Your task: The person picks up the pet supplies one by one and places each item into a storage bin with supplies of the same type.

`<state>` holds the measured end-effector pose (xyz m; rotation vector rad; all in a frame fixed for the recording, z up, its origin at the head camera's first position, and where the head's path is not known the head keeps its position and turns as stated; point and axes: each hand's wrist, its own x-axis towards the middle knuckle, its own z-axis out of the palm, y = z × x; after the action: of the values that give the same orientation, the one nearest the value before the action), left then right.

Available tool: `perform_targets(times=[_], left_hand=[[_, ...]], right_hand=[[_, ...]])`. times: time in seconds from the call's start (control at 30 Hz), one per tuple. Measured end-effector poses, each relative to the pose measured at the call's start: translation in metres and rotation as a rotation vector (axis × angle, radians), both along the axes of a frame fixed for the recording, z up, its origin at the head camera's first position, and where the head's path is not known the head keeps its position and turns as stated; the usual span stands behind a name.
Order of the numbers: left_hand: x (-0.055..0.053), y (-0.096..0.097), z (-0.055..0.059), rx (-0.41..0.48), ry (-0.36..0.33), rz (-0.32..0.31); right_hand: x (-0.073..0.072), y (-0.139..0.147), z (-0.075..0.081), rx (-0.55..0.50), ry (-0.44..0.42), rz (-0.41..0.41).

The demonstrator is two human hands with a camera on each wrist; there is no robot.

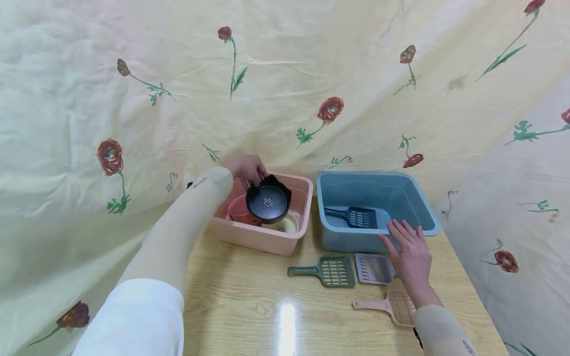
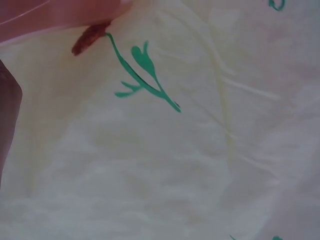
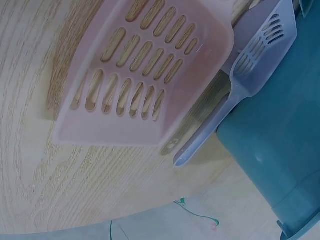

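Observation:
My left hand point(image 1: 248, 169) grips the edge of a black pet bowl point(image 1: 268, 201) marked with a paw print. It holds the bowl tilted over the pink bin point(image 1: 251, 239), its round face toward the head camera. Below it in the bin are a pinkish-red bowl point(image 1: 239, 210) and a cream bowl point(image 1: 292, 223), both partly hidden. My right hand point(image 1: 411, 254) rests on the near rim of the blue bin point(image 1: 345, 241), fingers extended. Inside that bin lies a dark blue litter scoop point(image 1: 361, 217).
On the wooden table point(image 1: 236, 306), in front of the blue bin, lie a green litter scoop point(image 1: 327, 271), a lavender scoop point(image 1: 373, 268) and a pink scoop point(image 3: 200, 75). A flowered cloth point(image 1: 276, 123) hangs behind both bins.

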<state>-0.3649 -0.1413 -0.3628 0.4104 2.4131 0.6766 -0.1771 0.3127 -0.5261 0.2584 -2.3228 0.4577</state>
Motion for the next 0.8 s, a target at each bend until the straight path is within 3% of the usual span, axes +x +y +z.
perform_targets(times=[0.37, 0.6, 0.8], left_hand=[[-0.010, 0.023, -0.048, 0.034, -0.057, -0.022], [-0.005, 0.032, -0.066, 0.097, -0.069, -0.002], [-0.008, 0.036, -0.085, 0.113, -0.056, 0.044]], right_hand=[[0.000, -0.001, 0.002, 0.003, 0.025, 0.007], [-0.001, -0.001, 0.002, 0.003, 0.060, 0.014], [-0.002, 0.000, 0.001, 0.024, 0.056, 0.006]])
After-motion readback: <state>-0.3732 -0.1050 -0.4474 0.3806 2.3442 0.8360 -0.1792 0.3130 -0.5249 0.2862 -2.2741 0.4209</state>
